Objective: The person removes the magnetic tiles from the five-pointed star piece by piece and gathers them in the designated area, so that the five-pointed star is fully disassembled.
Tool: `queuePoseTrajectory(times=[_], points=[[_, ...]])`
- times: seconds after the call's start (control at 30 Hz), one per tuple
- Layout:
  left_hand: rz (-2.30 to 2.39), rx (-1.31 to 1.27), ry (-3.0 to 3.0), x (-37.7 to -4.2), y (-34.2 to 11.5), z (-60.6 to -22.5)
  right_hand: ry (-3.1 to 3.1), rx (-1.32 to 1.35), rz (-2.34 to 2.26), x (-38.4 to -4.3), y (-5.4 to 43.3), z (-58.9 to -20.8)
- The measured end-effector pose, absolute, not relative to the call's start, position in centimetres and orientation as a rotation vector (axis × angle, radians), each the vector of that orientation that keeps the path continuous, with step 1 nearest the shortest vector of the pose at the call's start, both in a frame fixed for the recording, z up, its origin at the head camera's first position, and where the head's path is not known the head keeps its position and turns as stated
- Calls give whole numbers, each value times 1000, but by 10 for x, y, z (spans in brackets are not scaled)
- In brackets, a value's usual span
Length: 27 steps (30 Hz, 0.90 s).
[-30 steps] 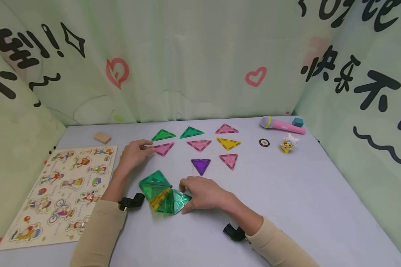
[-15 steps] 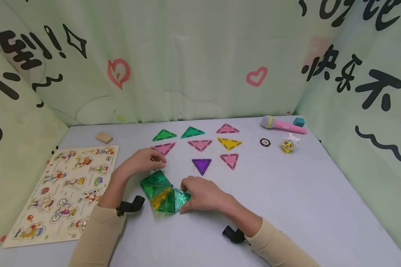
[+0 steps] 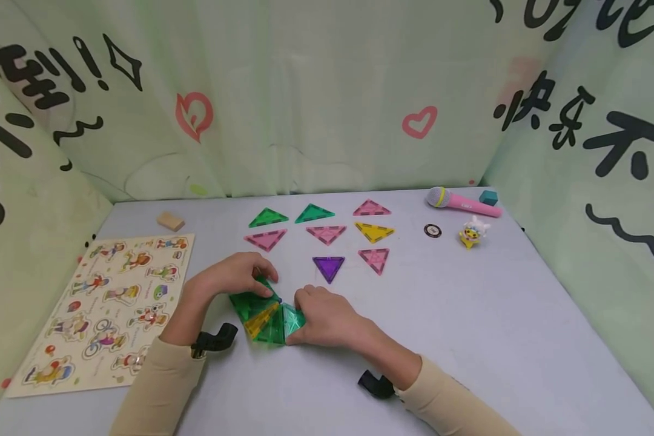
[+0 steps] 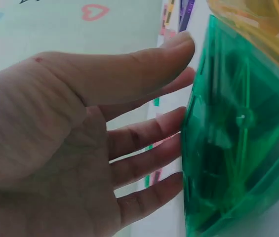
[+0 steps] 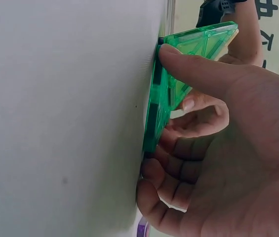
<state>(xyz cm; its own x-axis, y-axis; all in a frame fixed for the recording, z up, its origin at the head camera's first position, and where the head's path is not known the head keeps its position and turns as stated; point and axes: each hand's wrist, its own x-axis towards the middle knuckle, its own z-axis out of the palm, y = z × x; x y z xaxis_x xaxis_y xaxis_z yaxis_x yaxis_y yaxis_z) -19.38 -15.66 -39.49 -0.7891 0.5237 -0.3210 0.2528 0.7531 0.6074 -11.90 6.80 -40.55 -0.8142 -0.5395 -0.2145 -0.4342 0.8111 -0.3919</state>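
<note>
On the table, the build is pinched at three o'clock by the right hand and touched at eleven by the left hand, fingers nearly straight. Joining looks partly done; eight loose tiles, from twelve to two o'clock, lie unattached.

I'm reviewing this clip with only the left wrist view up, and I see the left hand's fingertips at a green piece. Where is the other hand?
Observer: The right hand grips the right end of the tile structure.

Operator: I get only slivers of color in the background. What tiles lie loose there?

Observer: Eight loose triangular tiles: four pink, two green, one yellow and one purple.

Operator: And near the far right corner of the table?

Observer: A pink microphone lies there, its rounded head pointing left in the head view.
</note>
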Motion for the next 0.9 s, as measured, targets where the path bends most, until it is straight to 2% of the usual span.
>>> queuePoseTrajectory(times=[0.3,0.5,0.9], points=[[681,693,2499,-188,-157,-394,2630,-853,-481,-122,70,-406],[662,618,2544,-188,-158,-393,2608,-875,-590,-123,70,-406],[754,518,2453,-192,-162,-396,2496,-740,-919,-134,74,-410]])
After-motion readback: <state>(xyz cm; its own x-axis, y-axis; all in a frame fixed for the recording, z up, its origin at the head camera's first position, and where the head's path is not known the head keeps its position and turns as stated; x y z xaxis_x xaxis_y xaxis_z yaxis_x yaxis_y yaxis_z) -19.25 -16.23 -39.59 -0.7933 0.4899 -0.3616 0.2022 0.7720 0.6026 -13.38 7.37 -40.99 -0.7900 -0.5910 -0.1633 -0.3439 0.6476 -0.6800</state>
